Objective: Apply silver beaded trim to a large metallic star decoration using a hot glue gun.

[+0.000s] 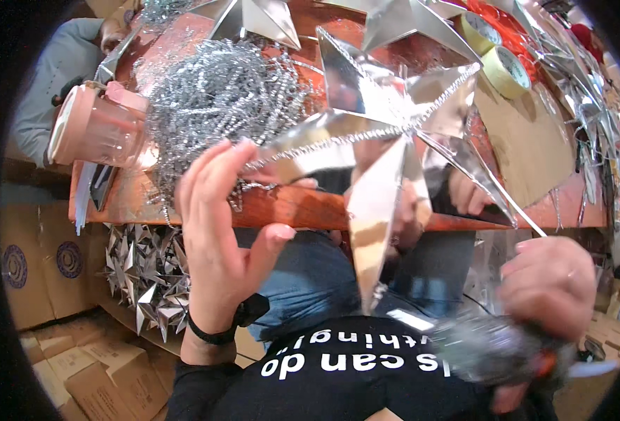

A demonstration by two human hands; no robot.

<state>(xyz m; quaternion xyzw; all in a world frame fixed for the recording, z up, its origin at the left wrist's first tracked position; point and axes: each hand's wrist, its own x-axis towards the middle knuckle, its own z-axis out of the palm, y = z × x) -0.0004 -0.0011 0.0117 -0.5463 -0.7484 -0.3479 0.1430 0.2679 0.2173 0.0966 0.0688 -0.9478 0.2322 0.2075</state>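
A large shiny silver five-pointed star (pixel 387 203) stands tilted at the table's near edge, silver beaded trim running along some of its ridges. My left hand (pixel 219 217) is at the star's left point, fingertips by its tip, thumb spread away from them; whether they touch it I cannot tell. At the lower right, my right hand (pixel 548 281) is curled closed and blurred. A thin white strip (pixel 531 216) reaches from beside the star's lower right point towards that hand. A smeared, clear-silver thing with an orange spot (pixel 499 351) shows below it; its kind is unclear.
A tangled heap of silver tinsel trim (pixel 226 98) covers the table's left, beside a pink-lidded clear jar (pixel 99 126). Tape rolls (pixel 506 72) and more stars (pixel 408 24) lie farther back. Small silver stars (pixel 152 281) fill a box below; cardboard boxes (pixel 106 379) stand lower left. Another person's sleeve (pixel 61 77) is far left.
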